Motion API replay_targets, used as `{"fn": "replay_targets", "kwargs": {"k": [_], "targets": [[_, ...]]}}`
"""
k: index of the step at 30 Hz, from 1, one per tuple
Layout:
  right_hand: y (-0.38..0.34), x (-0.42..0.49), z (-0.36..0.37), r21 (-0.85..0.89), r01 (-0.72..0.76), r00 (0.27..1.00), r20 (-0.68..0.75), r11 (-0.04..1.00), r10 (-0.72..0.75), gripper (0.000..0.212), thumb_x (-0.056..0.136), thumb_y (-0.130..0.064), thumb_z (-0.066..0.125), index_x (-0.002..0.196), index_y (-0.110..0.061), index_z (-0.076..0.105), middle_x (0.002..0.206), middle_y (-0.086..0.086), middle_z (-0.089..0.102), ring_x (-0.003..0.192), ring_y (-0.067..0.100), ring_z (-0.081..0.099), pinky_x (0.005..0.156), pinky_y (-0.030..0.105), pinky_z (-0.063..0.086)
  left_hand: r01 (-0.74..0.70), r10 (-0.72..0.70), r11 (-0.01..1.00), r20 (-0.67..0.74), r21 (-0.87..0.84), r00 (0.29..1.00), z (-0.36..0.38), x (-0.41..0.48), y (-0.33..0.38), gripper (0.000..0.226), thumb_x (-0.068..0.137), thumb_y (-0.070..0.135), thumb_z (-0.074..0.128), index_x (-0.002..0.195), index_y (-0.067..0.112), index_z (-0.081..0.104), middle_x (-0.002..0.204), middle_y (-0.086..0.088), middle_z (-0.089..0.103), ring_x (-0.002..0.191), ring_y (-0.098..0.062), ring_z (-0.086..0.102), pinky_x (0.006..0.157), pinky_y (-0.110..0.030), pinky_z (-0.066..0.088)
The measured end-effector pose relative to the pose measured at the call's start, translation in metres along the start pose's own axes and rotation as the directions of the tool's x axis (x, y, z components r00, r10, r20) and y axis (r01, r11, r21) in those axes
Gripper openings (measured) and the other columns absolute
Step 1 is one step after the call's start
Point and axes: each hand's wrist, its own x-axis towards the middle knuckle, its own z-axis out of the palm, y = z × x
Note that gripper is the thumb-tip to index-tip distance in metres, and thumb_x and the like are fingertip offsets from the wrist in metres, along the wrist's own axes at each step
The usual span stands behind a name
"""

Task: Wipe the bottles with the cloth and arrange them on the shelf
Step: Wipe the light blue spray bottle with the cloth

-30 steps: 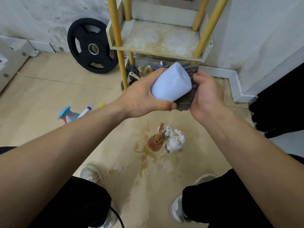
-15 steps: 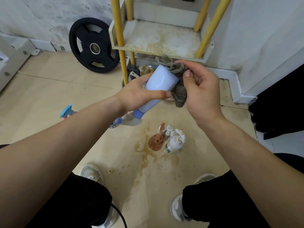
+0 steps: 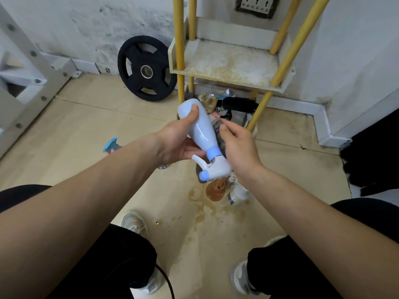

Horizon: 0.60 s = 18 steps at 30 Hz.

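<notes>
Stained wood floor runs to a scuffed white wall, where a weight plate leans and a socket sits higher up. Right of the plate stands the shelf, a grimy tray on yellow posts, with clutter on the floor beneath it.

In front of the shelf, above the floor, the person holds a pale spray bottle tilted, base toward the shelf and spray head down toward the body. The left hand grips the bottle's body, thumb pressed near the base. The right hand is curled round a dark cloth and holds it against the bottle's right side.

Below the hands, a brown bottle and a white bottle stand just beside each other on a spill stain. A blue sprayer lies on the floor to the left, partly hidden by the left arm.
</notes>
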Motion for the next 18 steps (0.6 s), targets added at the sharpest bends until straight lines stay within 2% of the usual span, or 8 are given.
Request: {"fn": "replay_targets", "kwargs": {"k": [2, 5, 9, 11, 12, 14, 16, 18], "targets": [[-0.004, -0.004, 0.006, 0.000, -0.006, 0.999, 0.037, 1.000, 0.006, 0.048, 0.087, -0.053, 0.055, 0.123, -0.024, 0.070, 0.115, -0.006, 0.073, 0.108, 0.019, 0.068, 0.097, 0.042, 0.055, -0.057, 0.055, 0.997, -0.048, -0.048, 0.997, -0.005, -0.010, -0.002, 0.058, 0.104, 0.049, 0.047, 0.126, -0.003, 0.054, 0.089, -0.018, 0.075, 0.066, -0.024, 0.074, 0.055, -0.028, 0.059], [-0.007, -0.007, 0.015, 0.013, -0.037, 0.995, 0.095, 0.999, 0.035, 0.041, 0.085, -0.040, 0.072, 0.118, -0.015, 0.069, 0.109, 0.006, 0.074, 0.100, 0.023, 0.070, 0.088, 0.041, 0.054, -0.111, 0.109, 0.994, -0.106, -0.013, 0.988, -0.014, -0.021, -0.008, 0.033, 0.106, 0.018, 0.051, 0.123, -0.010, 0.051, 0.075, -0.013, 0.075, 0.068, -0.018, 0.075, 0.063, -0.026, 0.062], [-0.010, -0.006, 0.030, 0.130, -0.233, 0.957, 0.207, 0.964, 0.203, 0.055, 0.067, -0.037, 0.081, 0.113, -0.010, 0.071, 0.096, 0.007, 0.076, 0.086, 0.028, 0.073, 0.079, 0.045, 0.060, -0.152, 0.245, 0.936, -0.278, 0.317, 0.929, -0.033, -0.032, -0.021, 0.057, 0.095, 0.023, 0.071, 0.141, -0.001, 0.045, 0.088, -0.018, 0.076, 0.065, -0.019, 0.076, 0.062, -0.026, 0.062], [-0.014, -0.006, 0.039, 0.193, -0.320, 0.929, 0.255, 0.927, 0.268, 0.027, 0.077, -0.019, 0.076, 0.100, -0.006, 0.072, 0.083, 0.010, 0.074, 0.072, 0.028, 0.069, 0.069, 0.040, 0.056, -0.182, 0.349, 0.880, -0.339, 0.438, 0.874, -0.039, -0.039, -0.029, 0.046, 0.089, 0.020, 0.076, 0.129, 0.006, 0.058, 0.083, -0.017, 0.076, 0.068, -0.024, 0.076, 0.072, -0.037, 0.064], [-0.015, -0.005, 0.044, 0.206, -0.366, 0.914, 0.262, 0.908, 0.309, 0.018, 0.080, -0.012, 0.072, 0.096, -0.005, 0.071, 0.081, 0.011, 0.073, 0.070, 0.027, 0.067, 0.069, 0.038, 0.053, -0.206, 0.376, 0.871, -0.336, 0.446, 0.864, -0.042, -0.043, -0.033, 0.035, 0.087, 0.017, 0.075, 0.120, 0.009, 0.065, 0.080, -0.017, 0.076, 0.070, -0.027, 0.076, 0.077, -0.043, 0.064], [-0.012, -0.002, 0.057, 0.192, -0.436, 0.882, 0.287, 0.879, 0.375, 0.031, 0.074, -0.012, 0.071, 0.104, -0.001, 0.071, 0.092, 0.016, 0.072, 0.078, 0.030, 0.066, 0.075, 0.041, 0.053, -0.246, 0.385, 0.867, -0.269, 0.434, 0.883, -0.045, -0.053, -0.043, 0.018, 0.088, 0.010, 0.067, 0.105, 0.015, 0.070, 0.079, -0.015, 0.077, 0.078, -0.031, 0.076, 0.083, -0.048, 0.062], [-0.010, 0.000, 0.069, 0.157, -0.481, 0.851, 0.320, 0.862, 0.416, 0.042, 0.075, -0.019, 0.072, 0.111, 0.004, 0.070, 0.106, 0.019, 0.073, 0.091, 0.035, 0.071, 0.085, 0.044, 0.056, -0.250, 0.353, 0.877, -0.197, 0.411, 0.915, -0.049, -0.058, -0.054, 0.020, 0.089, 0.005, 0.063, 0.102, 0.017, 0.072, 0.088, -0.016, 0.077, 0.086, -0.034, 0.074, 0.089, -0.046, 0.060], [-0.005, 0.000, 0.081, 0.122, -0.514, 0.833, 0.310, 0.849, 0.459, 0.032, 0.080, -0.017, 0.070, 0.104, 0.003, 0.073, 0.106, 0.019, 0.076, 0.097, 0.035, 0.075, 0.091, 0.045, 0.059, -0.251, 0.320, 0.908, -0.166, 0.336, 0.933, -0.052, -0.061, -0.067, 0.020, 0.089, 0.007, 0.066, 0.107, 0.015, 0.070, 0.100, -0.016, 0.076, 0.085, -0.028, 0.071, 0.089, -0.039, 0.059]]}}
